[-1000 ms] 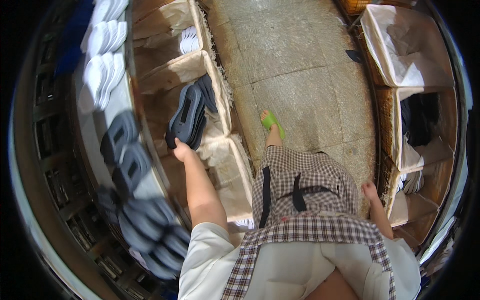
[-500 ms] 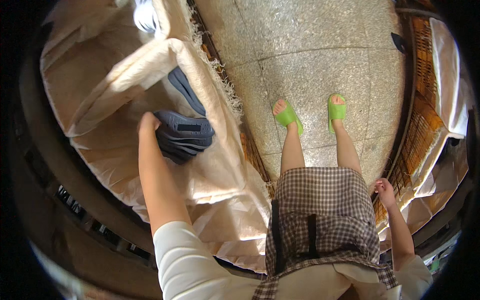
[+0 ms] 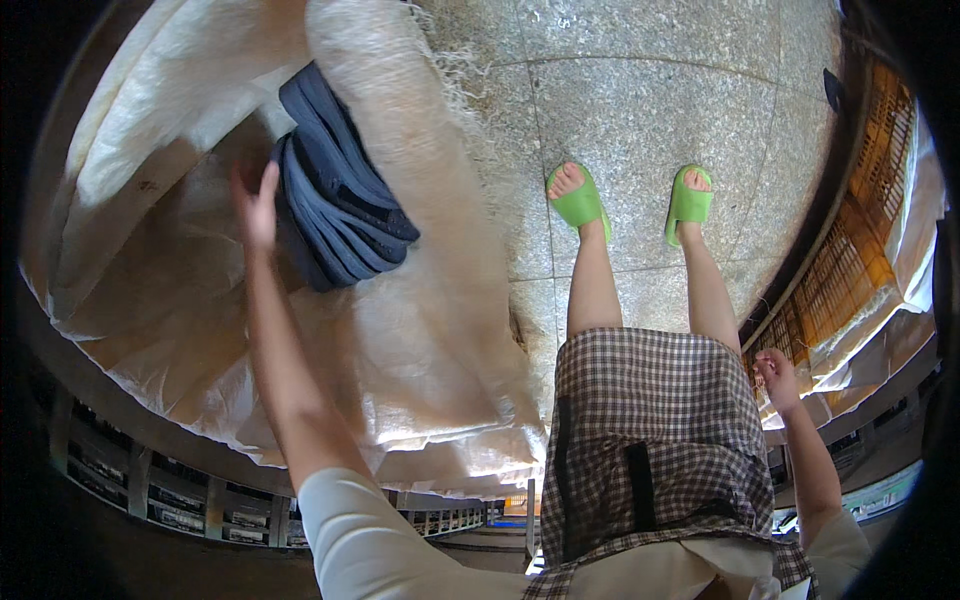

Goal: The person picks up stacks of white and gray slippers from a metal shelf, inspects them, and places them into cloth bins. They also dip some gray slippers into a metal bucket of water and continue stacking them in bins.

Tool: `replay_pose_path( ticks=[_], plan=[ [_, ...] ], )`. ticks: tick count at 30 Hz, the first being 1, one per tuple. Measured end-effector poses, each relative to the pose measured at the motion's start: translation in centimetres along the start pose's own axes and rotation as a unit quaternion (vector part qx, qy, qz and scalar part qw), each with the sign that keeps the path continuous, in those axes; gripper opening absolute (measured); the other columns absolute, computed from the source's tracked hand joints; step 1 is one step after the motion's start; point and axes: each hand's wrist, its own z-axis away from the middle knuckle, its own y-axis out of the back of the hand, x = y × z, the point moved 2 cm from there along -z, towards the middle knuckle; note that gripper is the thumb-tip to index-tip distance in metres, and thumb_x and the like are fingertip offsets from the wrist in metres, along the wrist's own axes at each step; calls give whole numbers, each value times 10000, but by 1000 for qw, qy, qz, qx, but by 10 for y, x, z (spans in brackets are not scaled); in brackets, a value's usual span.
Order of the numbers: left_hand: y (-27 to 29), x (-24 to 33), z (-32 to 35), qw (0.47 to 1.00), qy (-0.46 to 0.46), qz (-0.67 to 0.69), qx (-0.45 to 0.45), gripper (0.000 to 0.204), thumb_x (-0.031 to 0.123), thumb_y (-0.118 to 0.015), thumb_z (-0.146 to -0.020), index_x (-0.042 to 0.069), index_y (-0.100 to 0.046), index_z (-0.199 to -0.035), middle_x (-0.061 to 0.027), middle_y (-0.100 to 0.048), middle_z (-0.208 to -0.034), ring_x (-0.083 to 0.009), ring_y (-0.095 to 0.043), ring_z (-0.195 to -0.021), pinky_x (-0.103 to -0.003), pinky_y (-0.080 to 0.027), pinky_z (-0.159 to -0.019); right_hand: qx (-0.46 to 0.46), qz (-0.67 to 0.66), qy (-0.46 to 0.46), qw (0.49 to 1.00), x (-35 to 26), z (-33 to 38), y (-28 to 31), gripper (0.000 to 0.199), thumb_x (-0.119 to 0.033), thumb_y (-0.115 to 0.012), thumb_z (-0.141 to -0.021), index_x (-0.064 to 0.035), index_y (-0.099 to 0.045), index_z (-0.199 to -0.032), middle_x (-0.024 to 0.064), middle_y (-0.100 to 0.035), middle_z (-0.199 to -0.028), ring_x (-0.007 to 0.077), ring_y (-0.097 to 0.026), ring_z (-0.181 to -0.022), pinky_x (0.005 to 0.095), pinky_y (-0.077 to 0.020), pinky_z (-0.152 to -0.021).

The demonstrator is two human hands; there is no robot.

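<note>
My left hand (image 3: 255, 205) reaches into a large off-white woven sack (image 3: 200, 330) at the left, fingers spread, empty, just left of a stack of dark blue-grey moulded pieces (image 3: 335, 195) lying inside the sack. The hand is beside the stack, barely apart from it. My right hand (image 3: 778, 380) hangs loosely curled at my right side, next to my checked skirt (image 3: 650, 440), holding nothing. My feet in green slides (image 3: 580, 200) stand on the stone floor.
Speckled stone tiles (image 3: 640, 90) run ahead. An orange wicker-like rack lined with white sacking (image 3: 860, 250) stands at the right. Dark shelving (image 3: 120, 480) runs under the sack at the lower left. The sack's frayed rim (image 3: 420, 180) borders the floor.
My left hand carried the dark stack from the shelf down into the sack, then let go and drew slightly left of it. The view tilted down toward my feet.
</note>
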Motion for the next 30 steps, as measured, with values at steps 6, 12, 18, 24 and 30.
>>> replay_pose_path(
  ticks=[6,12,18,24,30],
  plan=[
    [-63,-33,93,988,153,-19,23,954,647,-547,-754,-65,-261,-1320,-242,-298,-1383,-341,-361,-1247,-457,-291,-1012,-39,5,-31,999,-31,1,-11,85,-88,-490,-890,-40,-515,-956,7,-550,-776,90,-516,-685,217,-416,-600],
    [-73,-65,88,978,190,-51,64,914,460,-705,-730,-120,-236,-1258,-276,-446,-1243,-361,-448,-1161,-370,-347,-981,-41,-30,-4,999,-36,2,-19,60,-83,-480,-889,-53,-514,-930,-7,-523,-718,75,-489,-649,195,-382,-584],
    [-54,-54,123,965,183,-182,39,900,434,-691,-739,-104,-256,-1314,-302,-401,-1293,-392,-410,-1197,-398,-329,-1009,-39,-106,5,994,-49,12,-17,35,-63,-474,-887,-47,-504,-894,-10,-504,-714,75,-475,-637,208,-391,-588],
    [-69,105,247,964,-31,-34,262,574,172,-596,-823,-42,-331,-1285,-246,-351,-1315,-380,-345,-1223,-441,-279,-1022,34,-5,207,978,-84,46,-3,74,-17,-493,-872,-5,-521,-939,34,-535,-800,110,-510,-722,241,-436,-681],
    [-6,292,429,983,-152,97,16,635,149,-649,-779,-36,-340,-1302,-215,-355,-1337,-336,-349,-1247,-393,-307,-1031,7,70,395,916,-141,112,-33,48,-34,-513,-862,-13,-531,-902,18,-532,-760,87,-497,-692,237,-431,-634]
  ],
)
